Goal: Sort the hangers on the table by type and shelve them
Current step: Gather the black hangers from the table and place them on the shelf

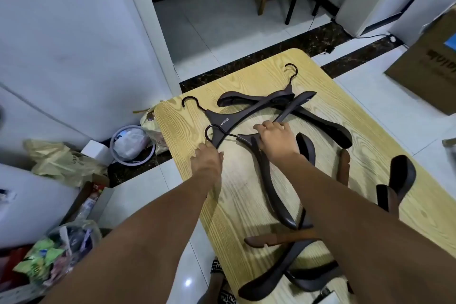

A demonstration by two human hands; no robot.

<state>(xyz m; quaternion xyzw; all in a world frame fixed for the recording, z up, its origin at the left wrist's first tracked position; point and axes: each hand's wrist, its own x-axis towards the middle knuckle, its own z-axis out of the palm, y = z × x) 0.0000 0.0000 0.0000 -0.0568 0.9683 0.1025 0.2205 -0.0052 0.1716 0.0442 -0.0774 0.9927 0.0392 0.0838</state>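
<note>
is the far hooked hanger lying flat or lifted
Flat: the far hanger rests on the table, ungripped.

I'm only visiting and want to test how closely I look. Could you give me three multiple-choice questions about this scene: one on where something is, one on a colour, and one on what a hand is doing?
1. Where does the lettered hanger lie?
A. near the table's far left corner
B. on the floor
C. on the chair

2. What colour is the table?
A. black
B. white
C. pale yellow wood grain

3. What is the right hand doing?
A. hanging free
B. gripping a dark hanger on the table
C. holding a bag

Answers:
1 A: its hook points toward that corner.
2 C: grain lines run across the light top.
3 B: its fingers curl over the hanger's middle.
</note>
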